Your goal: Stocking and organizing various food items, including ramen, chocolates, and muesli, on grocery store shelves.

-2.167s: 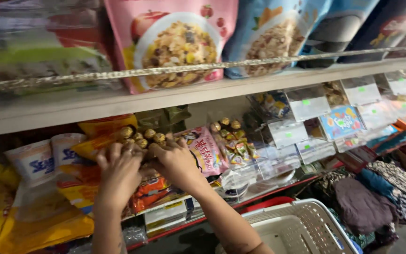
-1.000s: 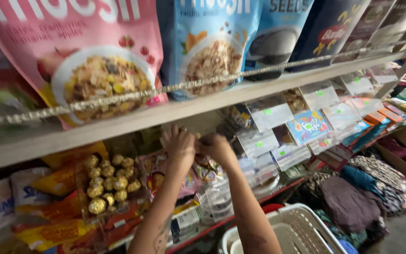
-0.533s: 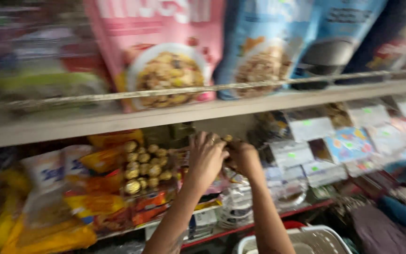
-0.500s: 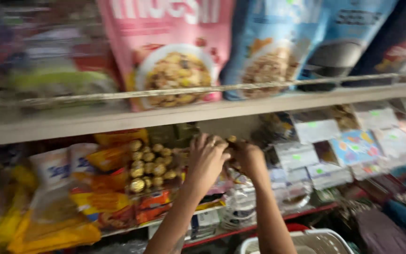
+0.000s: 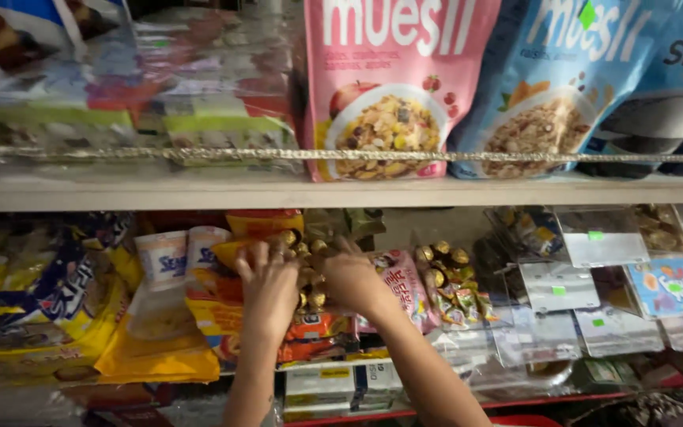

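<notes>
Both my hands reach into the lower shelf of a shop rack. My left hand (image 5: 269,286) and my right hand (image 5: 352,278) close from either side on a clear pack of gold-foil round chocolates (image 5: 307,269), which stands upright among snack bags. The pack is partly hidden behind my fingers. To its right lie a pink snack packet (image 5: 401,286) and a second clear pack with gold-foil sweets (image 5: 446,278).
Yellow and orange snack bags (image 5: 156,348) fill the lower shelf at left. Clear plastic boxes with green stickers (image 5: 579,269) stack at right. On the upper shelf (image 5: 199,192) behind a gold tinsel strip stand a pink cereal bag (image 5: 389,87) and a blue one (image 5: 555,87).
My hands have moved left, from the sweets beside the pink packet back to the gold-foil chocolate pack. The camera has swung left and up.
</notes>
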